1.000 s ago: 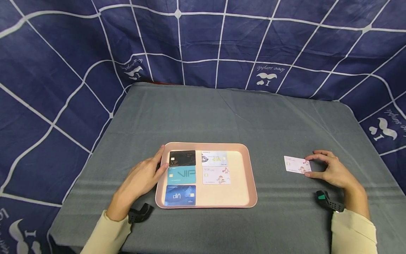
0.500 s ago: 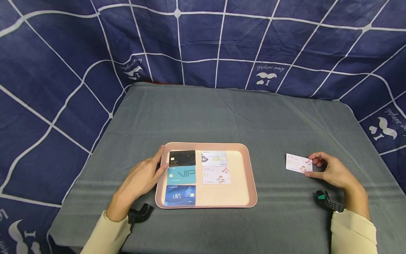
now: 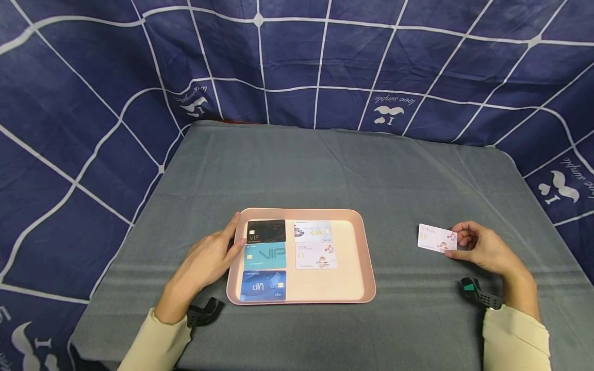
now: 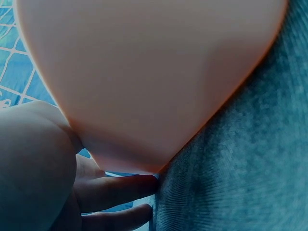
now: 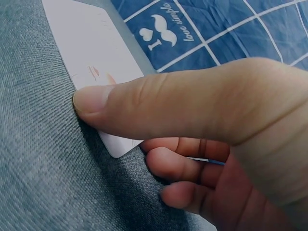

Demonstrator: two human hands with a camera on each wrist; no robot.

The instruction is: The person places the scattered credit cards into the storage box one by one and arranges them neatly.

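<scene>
My right hand pinches a white-and-pink VIP card by its right end. In the right wrist view the thumb lies across the card's face, and the other fingers are curled behind and below it. The card is tilted close over the grey cloth. My left hand holds the left rim of a pink tray, thumb over the edge and fingers along the outside. Inside the tray, a black card, a teal card and a blue card form the left column.
Right of that column lie a silver-white VIP card and another pink-flowered card. Grey cloth covers the table. Blue gridded curtains hang behind it and at both sides.
The right hand has raised and tilted the pink-flowered card slightly, its fingers curling further in behind it. In the last half second it hardly moves. The left hand and tray stay put.
</scene>
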